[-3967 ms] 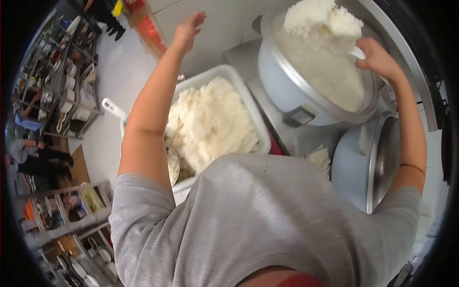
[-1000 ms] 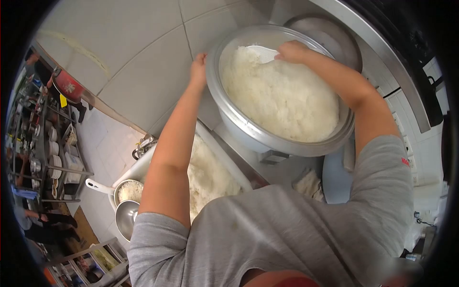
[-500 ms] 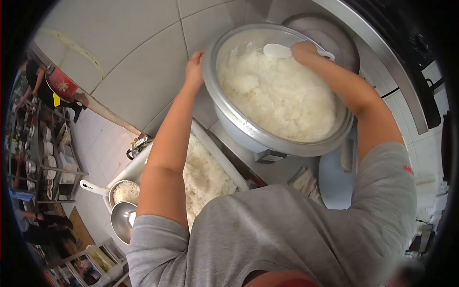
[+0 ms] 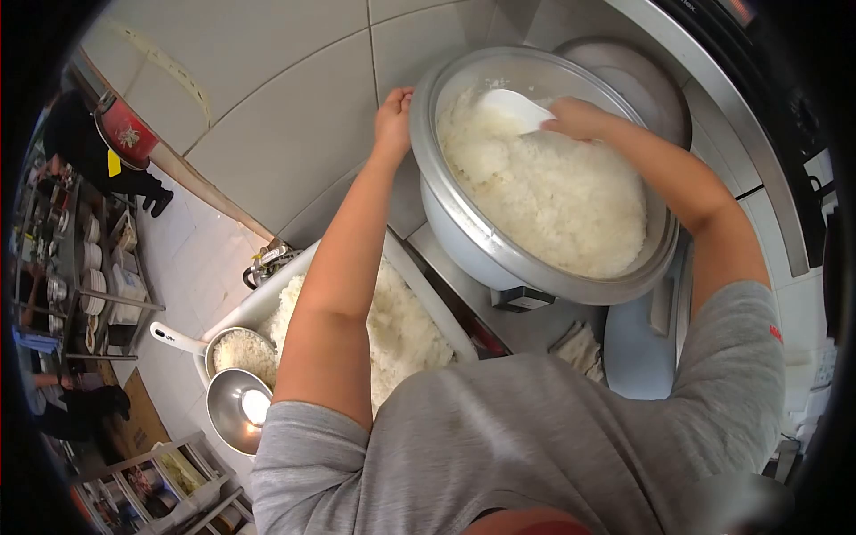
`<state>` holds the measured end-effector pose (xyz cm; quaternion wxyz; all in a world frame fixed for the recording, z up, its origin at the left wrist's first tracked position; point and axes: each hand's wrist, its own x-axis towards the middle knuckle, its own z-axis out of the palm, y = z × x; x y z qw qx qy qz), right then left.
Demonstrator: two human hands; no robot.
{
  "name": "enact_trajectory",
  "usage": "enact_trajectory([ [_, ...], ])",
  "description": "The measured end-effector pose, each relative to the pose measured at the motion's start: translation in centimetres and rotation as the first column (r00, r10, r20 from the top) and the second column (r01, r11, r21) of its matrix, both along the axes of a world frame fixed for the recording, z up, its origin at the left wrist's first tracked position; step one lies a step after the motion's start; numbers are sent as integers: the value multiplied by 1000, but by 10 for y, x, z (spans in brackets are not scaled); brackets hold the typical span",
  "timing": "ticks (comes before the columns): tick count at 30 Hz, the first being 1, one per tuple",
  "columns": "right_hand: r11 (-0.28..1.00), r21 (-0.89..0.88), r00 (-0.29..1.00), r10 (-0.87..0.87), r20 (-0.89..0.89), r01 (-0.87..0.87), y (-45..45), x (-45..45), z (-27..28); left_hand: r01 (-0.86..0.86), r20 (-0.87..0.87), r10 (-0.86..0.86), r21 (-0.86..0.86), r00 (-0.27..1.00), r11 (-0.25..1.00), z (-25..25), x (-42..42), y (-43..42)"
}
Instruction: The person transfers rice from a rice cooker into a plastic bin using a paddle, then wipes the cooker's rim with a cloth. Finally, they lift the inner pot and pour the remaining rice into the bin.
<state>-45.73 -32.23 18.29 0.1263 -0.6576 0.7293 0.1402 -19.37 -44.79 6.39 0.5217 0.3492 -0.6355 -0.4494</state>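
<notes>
My right hand is closed round a white rice paddle. The paddle's blade presses into the cooked rice near the far side of a large rice cooker. At the cooker's left rim, my left hand is closed on the edge, its fingertips partly hidden. Below the cooker, a white tub holds more cooked rice, partly covered by my left forearm. A white-handled scoop with rice in its bowl rests at the tub's left corner, beside an empty steel bowl.
A round metal lid leans behind the cooker. A crumpled cloth and a light blue plastic piece lie near my body. Shelves of dishes stand left, with a person's dark-clothed legs beyond them.
The paddle has turned, its blade now tilted and dug into the rice. My right hand has shifted down slightly. The whole view has moved, so the cooker sits further right.
</notes>
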Motion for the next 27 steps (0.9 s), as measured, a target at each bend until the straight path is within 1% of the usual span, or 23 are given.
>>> enact_trajectory([
  [2, 996, 5, 995, 90, 52, -90, 3, 38, -4, 31, -73, -28, 41, 997, 999, -7, -3, -4],
  [5, 955, -150, 964, 240, -111, -255, 14, 34, -20, -5, 62, 7, -18, 998, 1000, -3, 2, -5],
  [6, 933, -139, 924, 290, -250, -331, 27, 52, 3, 14, 39, -14, 1, 999, 1000, -3, 3, -4],
  [9, 939, -199, 942, 231, -243, -281, 45, 50, 34, 72, -6, -72, 23, 997, 997, -2, 1, -6],
  [11, 942, -218, 960, 218, -178, -254, 50, 37, 45, 74, -23, -74, 20, 997, 997, -7, 1, -9],
  [12, 942, -229, 965, 214, -151, -244, 53, 31, 49, 65, -4, -65, 6, 998, 998, -7, 1, -8],
  [14, 899, -306, 917, 202, -344, -313, 63, 29, 42, 43, 30, -42, -28, 999, 999, -4, 2, -8],
  [15, 873, -334, 880, 190, -436, -355, 68, 29, 37, 116, 23, -119, 94, 993, 989, 5, 7, -2],
  [17, 701, -380, 717, 268, -644, -603, 74, 29, 29, 252, -23, -258, 317, 966, 914, 45, 21, 13],
  [18, 593, -374, 614, 272, -741, -713, 77, 29, 29, 250, 115, -276, 199, 954, 948, 67, 21, 16],
  [20, 523, -407, 603, 281, -747, -748, 82, 37, 32, 282, 394, -244, -40, 886, 959, 112, 22, 23],
  [21, 488, -423, 599, 291, -746, -763, 85, 45, 30, 487, 487, -305, -305, 818, 819, 130, 9, 43],
  [22, 645, -450, 747, 302, -592, -618, 90, 58, 37, 650, 591, -321, -504, 740, 569, 142, -13, 72],
  [23, 783, -429, 868, 272, -416, -451, 96, 75, 50, 741, 618, -434, -418, 655, 525, 149, -31, 103],
  [24, 891, -361, 952, 201, -230, -275, 101, 83, 56, 822, 632, -539, -329, 557, 465, 152, -42, 124],
  [25, 812, -414, 905, 311, -291, -412, 104, 76, 52, 823, 667, -517, -278, 536, 495, 144, -49, 122],
  [27, 582, -486, 757, 484, -438, -653, 108, 51, 43, 812, 737, -467, -188, 488, 553, 126, -69, 100],
])
